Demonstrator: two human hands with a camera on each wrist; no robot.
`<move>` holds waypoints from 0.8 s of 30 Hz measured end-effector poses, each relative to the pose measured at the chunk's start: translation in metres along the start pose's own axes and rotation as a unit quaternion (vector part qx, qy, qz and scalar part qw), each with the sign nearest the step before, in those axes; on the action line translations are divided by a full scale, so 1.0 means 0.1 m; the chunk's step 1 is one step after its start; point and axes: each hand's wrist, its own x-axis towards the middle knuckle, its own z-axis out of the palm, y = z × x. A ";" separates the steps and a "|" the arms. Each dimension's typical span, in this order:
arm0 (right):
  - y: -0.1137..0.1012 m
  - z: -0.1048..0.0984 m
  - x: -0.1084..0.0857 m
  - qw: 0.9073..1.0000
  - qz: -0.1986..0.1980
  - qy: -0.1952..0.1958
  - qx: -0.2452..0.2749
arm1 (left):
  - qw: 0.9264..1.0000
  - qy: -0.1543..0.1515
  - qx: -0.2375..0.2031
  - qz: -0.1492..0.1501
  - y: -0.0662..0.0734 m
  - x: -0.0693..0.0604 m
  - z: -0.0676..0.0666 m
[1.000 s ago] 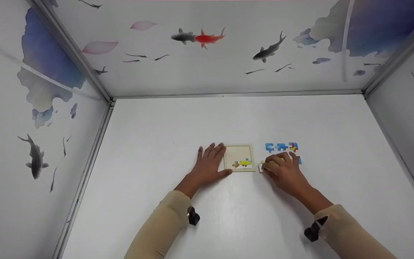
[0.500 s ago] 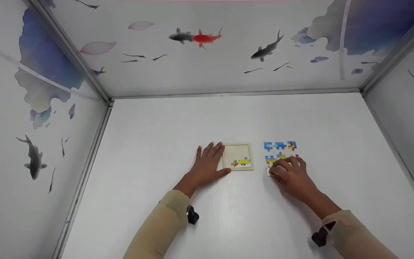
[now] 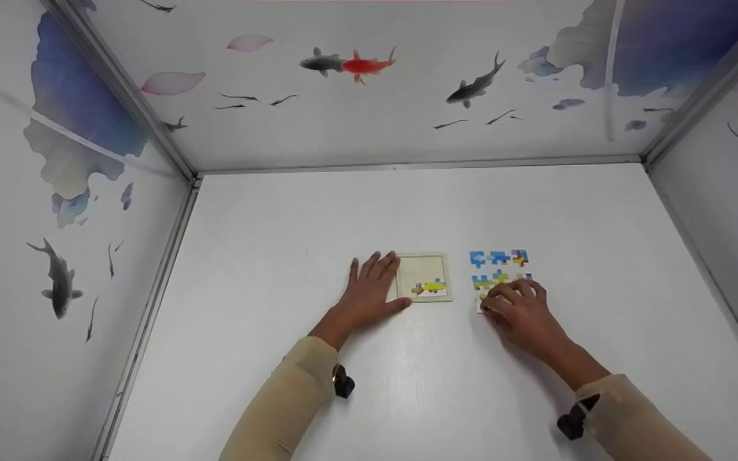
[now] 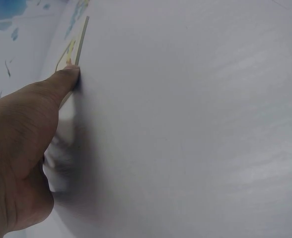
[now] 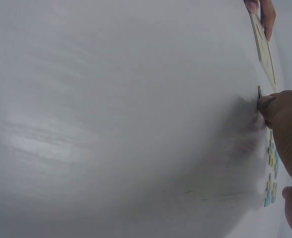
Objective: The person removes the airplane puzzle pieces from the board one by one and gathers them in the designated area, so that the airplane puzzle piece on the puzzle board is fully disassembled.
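A square wooden puzzle tray (image 3: 449, 275) lies on the white table, with a few joined pieces (image 3: 433, 286) showing a yellow picture in its lower right part. My left hand (image 3: 369, 294) rests along the tray's left side, fingers spread and thumb at the lower left corner. To the right of the tray, my right hand (image 3: 523, 317) pinches a puzzle piece (image 3: 479, 308) low over the table, at the near left of the loose pieces. That piece also shows as a thin edge (image 5: 259, 91) at the fingertips in the right wrist view. Fingers hide much of it.
Blue puzzle pieces (image 3: 499, 258) lie in a row beyond the right hand. A second row (image 3: 482, 282), blue and yellow, is partly covered by the fingers. White panels with painted fish (image 3: 475, 83) wall the table at the back and sides.
The right hand has moved right and slightly nearer with its piece, from beside the tray to the loose pieces, then stays almost still. The left hand keeps its place on the tray.
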 end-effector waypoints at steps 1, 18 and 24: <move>0.00 0.00 0.00 1.000 -0.001 0.001 0.001 | 1.000 0.000 -0.001 0.000 0.00 0.00 0.00; -0.01 0.01 -0.01 1.000 -0.003 0.016 0.004 | 1.000 -0.004 -0.003 -0.004 0.03 -0.01 -0.02; 0.00 0.03 -0.02 1.000 -0.006 0.021 0.008 | 1.000 -0.006 0.007 -0.008 0.04 -0.01 -0.02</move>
